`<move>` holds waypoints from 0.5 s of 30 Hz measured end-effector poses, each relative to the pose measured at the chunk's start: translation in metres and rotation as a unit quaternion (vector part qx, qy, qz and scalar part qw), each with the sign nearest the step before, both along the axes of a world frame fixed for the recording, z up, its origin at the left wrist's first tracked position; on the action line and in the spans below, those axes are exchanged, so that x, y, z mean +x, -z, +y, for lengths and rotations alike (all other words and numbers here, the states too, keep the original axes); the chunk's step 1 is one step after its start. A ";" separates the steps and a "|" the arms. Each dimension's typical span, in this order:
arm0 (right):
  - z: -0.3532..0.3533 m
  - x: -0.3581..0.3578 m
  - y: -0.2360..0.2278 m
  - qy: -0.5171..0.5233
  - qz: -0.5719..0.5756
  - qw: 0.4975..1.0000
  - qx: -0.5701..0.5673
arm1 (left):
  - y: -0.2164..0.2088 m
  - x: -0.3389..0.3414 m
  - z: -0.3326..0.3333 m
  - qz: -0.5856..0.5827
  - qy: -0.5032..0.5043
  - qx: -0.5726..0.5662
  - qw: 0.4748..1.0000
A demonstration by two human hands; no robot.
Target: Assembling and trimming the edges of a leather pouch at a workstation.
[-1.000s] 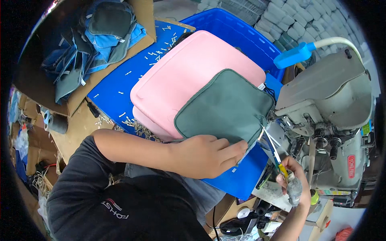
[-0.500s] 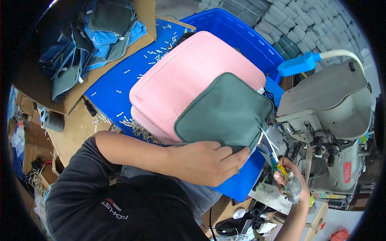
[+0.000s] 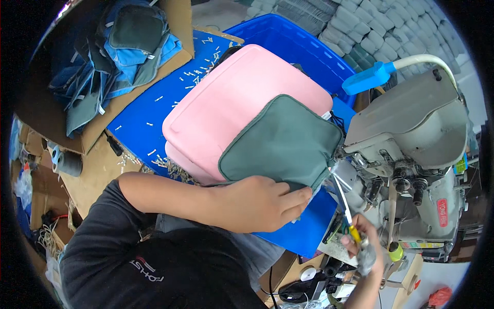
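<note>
A dark green, rounded-square fabric piece (image 3: 280,141) with an edged border lies over a pink plastic lid (image 3: 242,87). My left hand (image 3: 262,203) is closed at the near edge of the fabric, its fingers curled on top; the thumb is hidden. Closed around the handles of scissors (image 3: 342,198), my right hand (image 3: 366,239) is to the right of the fabric. The handles look yellow, with a grey fuzzy wad (image 3: 367,259) near the palm. The scissors' tips reach the fabric's right corner, beside the sewing machine (image 3: 406,123).
A blue board (image 3: 141,110) under the lid carries scattered small offcuts. Behind it stands a blue crate (image 3: 303,44). At the left, a cardboard box (image 3: 177,36) holds blue and green fabric pieces. A blue lamp (image 3: 368,78) hangs over the machine. Bundled grey stacks (image 3: 381,36) fill the back.
The scissors' blades, spread apart before, now look nearly together. My right hand has dropped slightly lower in the picture. The left hand still keeps the fabric's near edge.
</note>
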State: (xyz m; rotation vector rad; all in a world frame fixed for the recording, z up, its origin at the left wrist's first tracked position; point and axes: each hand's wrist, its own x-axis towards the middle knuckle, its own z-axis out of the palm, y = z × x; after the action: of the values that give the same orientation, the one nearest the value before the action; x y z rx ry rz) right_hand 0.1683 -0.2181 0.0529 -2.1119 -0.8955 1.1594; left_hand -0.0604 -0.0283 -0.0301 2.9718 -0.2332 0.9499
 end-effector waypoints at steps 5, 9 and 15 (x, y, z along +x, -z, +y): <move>-0.038 -0.040 0.062 0.140 -0.024 0.988 0.058 | -0.040 0.010 0.021 0.101 0.027 -0.232 0.967; -0.038 -0.079 0.108 0.022 -0.322 0.947 0.013 | -0.044 0.056 0.045 0.048 -0.082 -0.201 0.975; 0.001 -0.093 0.080 0.089 -0.315 0.919 0.220 | -0.032 0.067 0.048 0.062 0.001 -0.334 0.941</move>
State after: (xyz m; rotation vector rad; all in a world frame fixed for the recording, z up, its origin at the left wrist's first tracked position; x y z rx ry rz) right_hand 0.0749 -0.2167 -0.0271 -2.1303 -1.0817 0.1303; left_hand 0.0066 0.0197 0.0021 2.3822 0.0796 0.6573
